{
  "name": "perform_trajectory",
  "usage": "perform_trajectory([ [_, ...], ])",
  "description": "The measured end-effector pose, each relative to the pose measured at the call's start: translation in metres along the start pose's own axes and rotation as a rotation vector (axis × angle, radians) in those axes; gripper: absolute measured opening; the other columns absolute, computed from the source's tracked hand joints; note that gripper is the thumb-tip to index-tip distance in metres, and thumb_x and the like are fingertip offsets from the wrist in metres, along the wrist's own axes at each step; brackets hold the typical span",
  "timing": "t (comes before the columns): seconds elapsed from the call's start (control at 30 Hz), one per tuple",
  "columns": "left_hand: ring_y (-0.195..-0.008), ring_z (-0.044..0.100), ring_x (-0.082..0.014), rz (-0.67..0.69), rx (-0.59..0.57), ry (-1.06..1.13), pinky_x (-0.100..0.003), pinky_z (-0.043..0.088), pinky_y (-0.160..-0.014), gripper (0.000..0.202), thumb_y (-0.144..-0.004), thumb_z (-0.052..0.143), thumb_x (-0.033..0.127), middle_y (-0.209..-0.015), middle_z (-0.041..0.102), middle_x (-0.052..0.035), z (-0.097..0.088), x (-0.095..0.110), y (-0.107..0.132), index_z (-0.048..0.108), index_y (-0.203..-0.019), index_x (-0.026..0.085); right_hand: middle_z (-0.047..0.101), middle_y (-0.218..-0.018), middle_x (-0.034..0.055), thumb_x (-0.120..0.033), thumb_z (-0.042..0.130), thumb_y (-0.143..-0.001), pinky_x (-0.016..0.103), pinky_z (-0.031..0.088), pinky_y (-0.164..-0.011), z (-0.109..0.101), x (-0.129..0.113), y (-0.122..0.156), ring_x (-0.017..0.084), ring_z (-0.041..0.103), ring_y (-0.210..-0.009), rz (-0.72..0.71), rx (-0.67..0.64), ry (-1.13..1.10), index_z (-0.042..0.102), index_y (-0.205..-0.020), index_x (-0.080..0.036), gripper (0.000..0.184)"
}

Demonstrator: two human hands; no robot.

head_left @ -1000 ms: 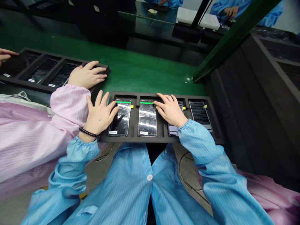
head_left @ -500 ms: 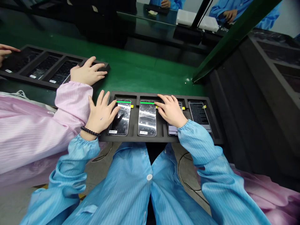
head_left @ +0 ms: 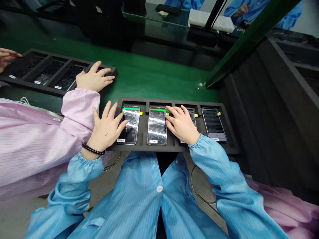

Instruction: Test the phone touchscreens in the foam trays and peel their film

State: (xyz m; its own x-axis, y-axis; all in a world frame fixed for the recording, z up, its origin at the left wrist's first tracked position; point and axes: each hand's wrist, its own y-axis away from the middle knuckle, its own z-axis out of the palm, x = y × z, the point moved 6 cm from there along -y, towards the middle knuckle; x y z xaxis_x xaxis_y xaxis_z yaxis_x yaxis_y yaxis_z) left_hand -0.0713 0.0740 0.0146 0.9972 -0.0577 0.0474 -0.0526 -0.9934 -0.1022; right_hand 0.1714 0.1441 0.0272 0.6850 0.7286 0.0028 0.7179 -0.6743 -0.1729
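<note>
Several phones lie face up in the pockets of a black foam tray (head_left: 144,132) in front of me. My left hand (head_left: 106,127) has its fingers spread, and a fingertip rests at the left edge of the leftmost phone (head_left: 131,127). That phone shows a green band along its top. My right hand (head_left: 183,122) is spread too, with a fingertip at the right edge of the second phone (head_left: 157,127), whose green runs along the top and the upper right side. Partly hidden under this hand is a third phone (head_left: 192,114). The rightmost phone (head_left: 214,122) shows lines of text.
At the left, a co-worker's hand (head_left: 93,78) in a pink sleeve rests over another black tray (head_left: 50,88) with phones. A green post (head_left: 231,63) and stacked black trays (head_left: 271,109) stand at the right. Across the green bench (head_left: 159,73) are people in blue.
Green has spread from the top corners down the sides of the two left phones' screens. My fingertips have slid slightly downward along those edges. The co-worker's far-left hand has lifted a little.
</note>
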Motion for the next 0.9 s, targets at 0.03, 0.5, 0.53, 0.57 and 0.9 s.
perform_trajectory([
  [0.03,-0.156,0.019,-0.042,0.004,0.0,-0.004,-0.082,0.011,-0.115,0.063,-0.105,0.021,0.047,-0.161,0.033,-0.0252,0.0,0.001,0.004,0.065,-0.131,0.01,0.058,-0.148,0.0126,-0.025,0.047,-0.102,0.059,0.037,-0.118,-0.001,-0.002,0.003,0.031,0.054,-0.132,-0.002,0.002,-0.005,0.076,-0.111,-0.015,0.033],
  [0.5,-0.157,0.019,-0.04,0.025,-0.02,-0.016,-0.077,0.004,-0.12,0.063,-0.105,0.022,0.048,-0.162,0.034,-0.0236,-0.002,0.011,0.058,0.061,-0.137,0.01,0.061,-0.145,0.014,-0.028,0.048,-0.103,0.058,0.039,-0.116,-0.01,-0.031,0.041,0.03,0.057,-0.128,-0.066,0.05,-0.039,0.074,-0.111,-0.012,0.032],
  [0.53,-0.157,0.019,-0.0397,0.024,-0.021,-0.014,-0.077,0.004,-0.12,0.061,-0.105,0.023,0.047,-0.162,0.034,-0.023,-0.003,0.012,0.061,0.061,-0.137,0.011,0.062,-0.144,0.0139,-0.028,0.048,-0.103,0.058,0.039,-0.116,-0.012,-0.034,0.043,0.03,0.057,-0.128,-0.07,0.048,-0.042,0.074,-0.111,-0.012,0.032],
  [0.57,-0.157,0.019,-0.0395,0.024,-0.023,-0.01,-0.076,0.004,-0.121,0.06,-0.105,0.024,0.047,-0.162,0.034,-0.0224,-0.003,0.013,0.064,0.061,-0.137,0.012,0.062,-0.144,0.0137,-0.028,0.048,-0.103,0.058,0.039,-0.116,-0.013,-0.036,0.046,0.03,0.057,-0.128,-0.074,0.044,-0.047,0.074,-0.111,-0.011,0.032],
  [0.9,-0.155,0.023,-0.0406,0.049,-0.061,0.009,-0.077,0.015,-0.119,0.063,-0.105,0.022,0.049,-0.16,0.039,-0.0212,-0.011,0.016,0.087,0.066,-0.132,0.014,0.066,-0.139,0.011,-0.02,0.047,-0.1,0.058,0.045,-0.112,-0.021,-0.049,0.064,0.028,0.061,-0.122,-0.115,0.005,-0.143,0.077,-0.104,-0.017,0.03],
])
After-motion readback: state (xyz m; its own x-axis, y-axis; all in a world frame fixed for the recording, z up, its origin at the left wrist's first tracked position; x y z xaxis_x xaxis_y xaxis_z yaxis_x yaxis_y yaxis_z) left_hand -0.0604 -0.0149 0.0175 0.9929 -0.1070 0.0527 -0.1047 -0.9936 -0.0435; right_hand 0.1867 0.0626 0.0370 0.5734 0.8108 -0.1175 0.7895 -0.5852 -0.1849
